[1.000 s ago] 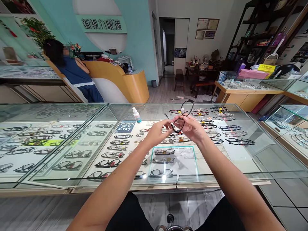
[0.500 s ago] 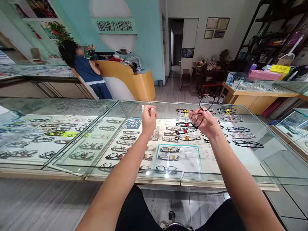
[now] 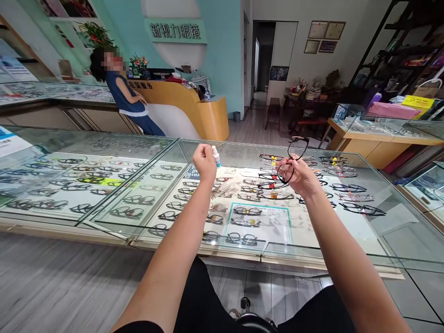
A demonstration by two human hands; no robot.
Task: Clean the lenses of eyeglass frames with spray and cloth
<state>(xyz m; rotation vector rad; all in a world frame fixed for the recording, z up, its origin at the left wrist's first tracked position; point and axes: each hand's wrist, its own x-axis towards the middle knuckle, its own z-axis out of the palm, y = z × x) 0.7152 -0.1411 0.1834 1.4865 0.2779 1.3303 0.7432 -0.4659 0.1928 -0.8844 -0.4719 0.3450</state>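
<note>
My right hand (image 3: 301, 178) grips a pair of black-framed glasses (image 3: 297, 149), raised above the glass display case (image 3: 308, 231). The glasses are tilted, one round lens above the other. My left hand (image 3: 204, 161) is closed, its fingers curled in; whatever they may hold is hidden. Just right of that hand, a small white bottle (image 3: 216, 156) with a blue lower label stands on the glass top. Rows of spectacle frames (image 3: 247, 211) lie under the glass.
Another glass case (image 3: 118, 152) adjoins on the left. Beyond the case, a person (image 3: 126, 95) in dark blue leans by the curved wooden counter (image 3: 211, 118). A smaller showcase (image 3: 385, 141) stands at the right. A stool base (image 3: 245, 305) shows between my legs.
My left hand has moved left past the bottle, uncovering it. My right hand keeps the glasses in nearly the same pose. The person at the back has turned, and the view has shifted slightly.
</note>
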